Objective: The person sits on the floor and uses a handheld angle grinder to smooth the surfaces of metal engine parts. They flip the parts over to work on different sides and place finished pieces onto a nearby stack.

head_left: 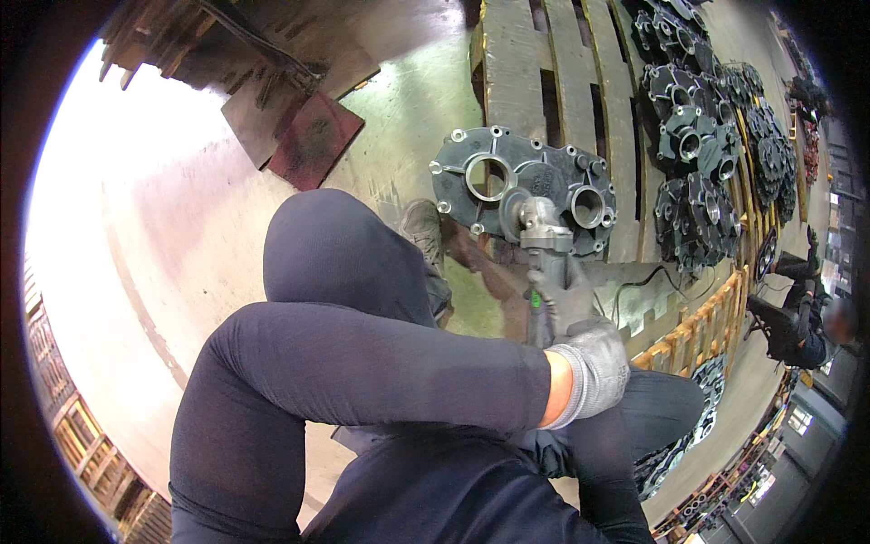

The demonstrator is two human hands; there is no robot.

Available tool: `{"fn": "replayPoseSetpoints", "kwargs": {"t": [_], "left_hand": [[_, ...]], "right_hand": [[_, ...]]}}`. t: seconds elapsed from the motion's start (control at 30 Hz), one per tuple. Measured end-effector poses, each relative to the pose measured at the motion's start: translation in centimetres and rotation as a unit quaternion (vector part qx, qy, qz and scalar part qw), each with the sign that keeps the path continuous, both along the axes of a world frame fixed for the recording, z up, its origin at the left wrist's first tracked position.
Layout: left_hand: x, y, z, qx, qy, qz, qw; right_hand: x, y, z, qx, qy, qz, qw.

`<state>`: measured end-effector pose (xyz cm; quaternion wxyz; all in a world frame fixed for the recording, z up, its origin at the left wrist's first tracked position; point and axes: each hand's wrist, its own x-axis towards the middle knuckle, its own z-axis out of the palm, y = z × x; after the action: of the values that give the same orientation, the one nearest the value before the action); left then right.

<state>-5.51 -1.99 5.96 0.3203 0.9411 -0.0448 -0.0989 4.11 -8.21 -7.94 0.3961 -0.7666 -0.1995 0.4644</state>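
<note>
A dark cast-metal gear housing cover (536, 165), with round bores and bolt bosses round its rim, lies across the near end of a wooden pallet (517, 68). My right hand (571, 295), in a grey glove, is wrapped round the body of an angle grinder (546, 238). The grinder's disc (514, 214) is at the cover's near side, between the two bores; whether it touches is unclear. My left forearm crosses over to the right, and my gloved left hand (600, 367) is curled just behind the right one. Its fingers and what they grip are hidden.
More housing covers (693, 136) stand stacked on the right. A black cable (648, 279) runs beside a slatted wooden pallet (702, 322). Reddish-brown plates (315, 140) lie on the floor at far left. My raised knee (340, 254) is left of the cover; another person (797, 313) is far right.
</note>
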Motion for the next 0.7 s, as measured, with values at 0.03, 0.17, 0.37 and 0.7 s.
{"fn": "replayPoseSetpoints", "kwargs": {"t": [0.03,0.17,0.37,0.7], "left_hand": [[-0.2,0.1,0.2,0.011,-0.024,-0.036,0.999],[0.8,-3.6,-3.6,-0.035,-0.089,0.037,0.995],[1.4,-2.1,-3.1,0.105,-0.060,-0.130,0.984],[1.4,-2.8,-4.8,0.047,-0.057,-0.074,0.995]], "right_hand": [[-1.6,0.0,0.6,0.015,0.003,-0.013,1.000],[-4.7,-0.1,-1.2,0.053,0.067,-0.045,0.995],[-4.3,-0.2,-1.8,0.022,0.075,-0.061,0.995],[-4.6,0.5,-2.9,0.013,0.137,-0.092,0.986]]}}
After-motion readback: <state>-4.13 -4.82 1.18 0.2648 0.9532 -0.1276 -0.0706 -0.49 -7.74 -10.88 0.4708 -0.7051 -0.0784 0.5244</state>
